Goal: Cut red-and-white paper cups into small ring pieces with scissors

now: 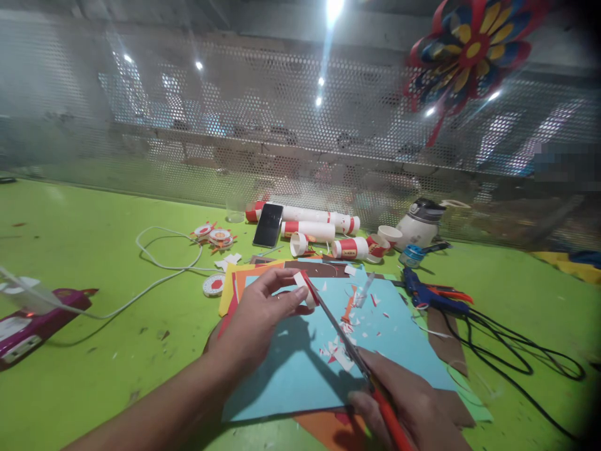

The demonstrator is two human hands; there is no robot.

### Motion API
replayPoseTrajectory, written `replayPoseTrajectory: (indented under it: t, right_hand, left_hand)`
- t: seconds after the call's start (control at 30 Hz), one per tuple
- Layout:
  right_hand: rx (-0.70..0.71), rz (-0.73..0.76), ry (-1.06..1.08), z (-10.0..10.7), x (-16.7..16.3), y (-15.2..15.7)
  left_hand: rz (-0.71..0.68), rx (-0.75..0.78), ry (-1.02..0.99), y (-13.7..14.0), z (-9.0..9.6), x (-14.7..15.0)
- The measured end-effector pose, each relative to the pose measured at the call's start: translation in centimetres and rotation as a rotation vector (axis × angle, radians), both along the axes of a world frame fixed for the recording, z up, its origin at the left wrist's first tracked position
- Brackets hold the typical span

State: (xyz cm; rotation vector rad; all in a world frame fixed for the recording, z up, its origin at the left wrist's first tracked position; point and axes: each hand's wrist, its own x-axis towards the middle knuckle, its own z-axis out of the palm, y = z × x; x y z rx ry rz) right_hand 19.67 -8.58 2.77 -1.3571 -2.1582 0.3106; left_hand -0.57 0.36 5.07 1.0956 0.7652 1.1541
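Observation:
My left hand pinches a small white and red piece of paper cup between thumb and fingers, above a light blue sheet of paper. In my right hand are scissors with red handles, their long blades reaching up to the left. The blade tips meet the red edge of the piece; whether they are parted there is hard to see. Red, white and orange paper scraps lie on the blue sheet below the blades.
Behind the sheets lie a phone, several red and white paper cups and a lidded bottle. A blue glue gun with a black cable sits at right. At left are a purple power strip and a white cable.

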Motion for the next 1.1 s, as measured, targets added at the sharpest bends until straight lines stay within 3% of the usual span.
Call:
replayPoseTrajectory:
  t: [0.27, 0.5, 0.73, 1.1]
  right_hand:
    - [0.069, -0.010, -0.054, -0.6, 0.1, -0.3]
    - [0.113, -0.064, -0.152, -1.2, 0.3, 0.0]
    - [0.082, -0.068, -0.157, -1.1, 0.6, -0.1]
    - [0.179, -0.048, -0.197, -2.1, 0.7, -0.3]
  left_hand:
    - [0.036, -0.070, -0.050, -0.2, 0.2, 0.3]
    - [-0.079, -0.125, -0.161, 0.3, 0.4, -0.4]
    - [-0.102, -0.111, -0.181, 0.7, 0.0, -0.4]
    - [-0.051, -0.208, -0.196, 0.3, 0.0, -0.2]
